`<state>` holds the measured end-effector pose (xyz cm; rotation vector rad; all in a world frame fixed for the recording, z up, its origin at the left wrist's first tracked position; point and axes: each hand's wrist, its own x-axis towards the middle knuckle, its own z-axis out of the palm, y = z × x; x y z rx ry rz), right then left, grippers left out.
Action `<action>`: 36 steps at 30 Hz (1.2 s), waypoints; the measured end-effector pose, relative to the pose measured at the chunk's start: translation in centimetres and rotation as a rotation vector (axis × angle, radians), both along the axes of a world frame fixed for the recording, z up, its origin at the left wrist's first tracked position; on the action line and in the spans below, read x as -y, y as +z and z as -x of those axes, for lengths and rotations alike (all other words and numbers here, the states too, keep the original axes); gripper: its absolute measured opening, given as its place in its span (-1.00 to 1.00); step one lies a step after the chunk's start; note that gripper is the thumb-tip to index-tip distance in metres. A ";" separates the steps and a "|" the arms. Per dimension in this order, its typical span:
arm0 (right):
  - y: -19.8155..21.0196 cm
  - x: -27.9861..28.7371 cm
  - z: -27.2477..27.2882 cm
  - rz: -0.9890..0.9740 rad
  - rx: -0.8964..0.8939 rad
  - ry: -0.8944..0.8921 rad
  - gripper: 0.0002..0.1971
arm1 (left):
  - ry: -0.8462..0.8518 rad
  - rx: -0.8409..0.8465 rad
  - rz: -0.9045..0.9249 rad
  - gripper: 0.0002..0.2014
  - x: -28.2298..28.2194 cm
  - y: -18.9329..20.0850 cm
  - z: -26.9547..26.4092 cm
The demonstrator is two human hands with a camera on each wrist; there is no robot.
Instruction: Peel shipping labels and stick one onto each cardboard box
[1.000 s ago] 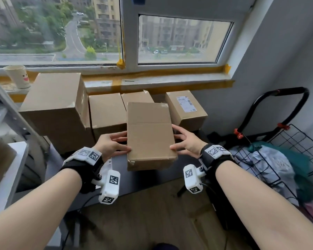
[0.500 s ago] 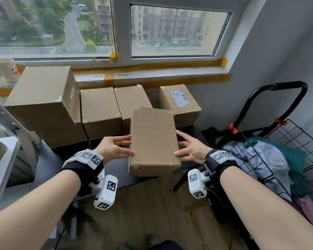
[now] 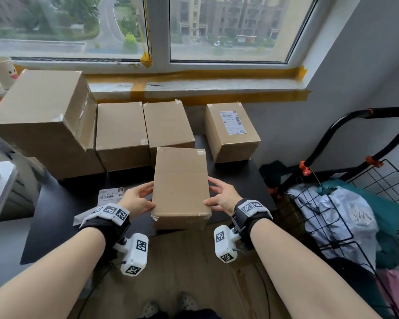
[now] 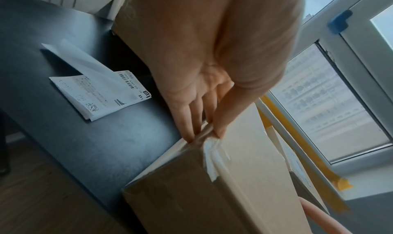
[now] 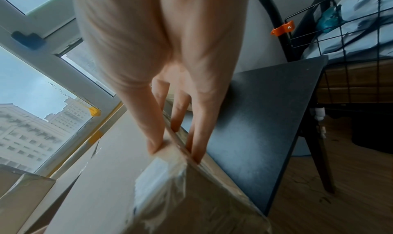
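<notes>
— Window light falls on a black table (image 3: 62,217) set under the sill; what sits on it?

— At twelve o'clock from the person, a plain cardboard box (image 3: 181,180) stands at the table's near edge. The left hand (image 3: 137,200) holds its left side, thumb on the top edge and fingers down the side; the right hand (image 3: 224,196) does the same on the right. Both hands are clamped on it, with the box between them.

— Is it resting or lifted?

— Cannot tell: its underside is hidden in every view, and the right wrist view is blurred at the near corner, where only crinkled clear tape shows.

— And the labels?

— A stack of shipping labels (image 4: 100,94) lies flat at about ten o'clock from the held box, just beside the left hand. From the head view the left wrist covers part of it. A translucent backing sheet (image 4: 80,61) lies across it; the print is too small to read.

— Other boxes?

— Behind, from ten to one o'clock: a large box (image 3: 42,120), two plain boxes (image 3: 122,132), and a labelled box (image 3: 232,130) apart at one o'clock. At three o'clock a wire cart (image 3: 378,180) is cut off by the frame.
</notes>
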<state>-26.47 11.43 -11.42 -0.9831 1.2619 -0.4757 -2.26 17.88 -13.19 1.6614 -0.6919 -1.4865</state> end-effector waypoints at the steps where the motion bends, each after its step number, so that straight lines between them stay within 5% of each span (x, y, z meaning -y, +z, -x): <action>1: -0.2 0.3 -0.1 0.000 -0.002 0.002 -0.19 | 0.009 0.005 0.000 -0.30 0.1 -0.2 0.0; 9: -0.9 2.2 0.0 0.045 -0.047 0.073 -0.18 | 0.036 0.069 0.013 -0.26 0.8 -1.0 0.9; 18: -1.6 2.4 -0.4 0.249 -0.327 0.174 -0.23 | 0.010 0.292 0.065 -0.26 0.9 -1.2 2.2; 27: 1.9 0.3 -5.5 0.671 -0.792 0.428 -0.58 | -0.422 0.956 0.055 -0.54 -1.1 2.1 -1.3; 36: 1.7 -3.2 -15.3 0.801 -0.873 0.653 -0.64 | -0.580 1.229 -0.030 -0.58 -5.3 2.8 -8.3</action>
